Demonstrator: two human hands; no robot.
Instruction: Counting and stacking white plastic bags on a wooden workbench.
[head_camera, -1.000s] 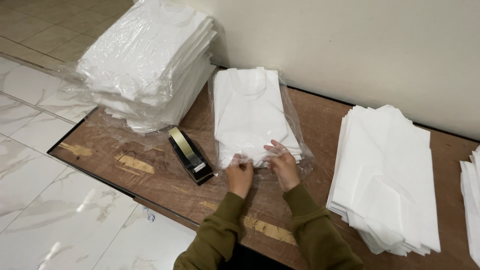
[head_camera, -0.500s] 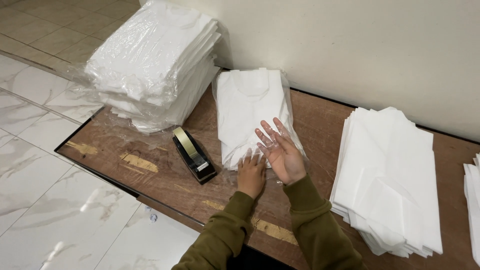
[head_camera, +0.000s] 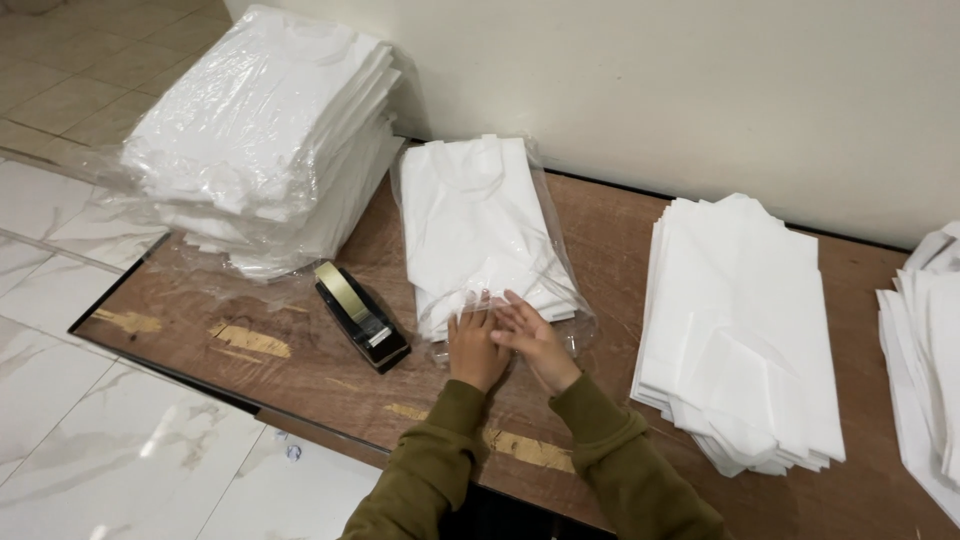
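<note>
A folded white garment in a clear plastic bag (head_camera: 480, 225) lies flat on the brown wooden table (head_camera: 600, 250), its open end toward me. My left hand (head_camera: 475, 348) presses flat on the bag's near edge. My right hand (head_camera: 535, 338) lies beside it, fingers spread over the same plastic flap. Both wear olive green sleeves. A black tape dispenser (head_camera: 360, 315) stands just left of my left hand.
A tall stack of bagged white garments (head_camera: 265, 140) fills the table's left end. A pile of unbagged folded white garments (head_camera: 740, 320) lies to the right, another pile (head_camera: 930, 350) at the far right edge. White marble floor lies below, a cream wall behind.
My right hand, lifted with open palm half a second ago, has come down onto the bag's near edge beside my left hand. The view has shifted slightly.
</note>
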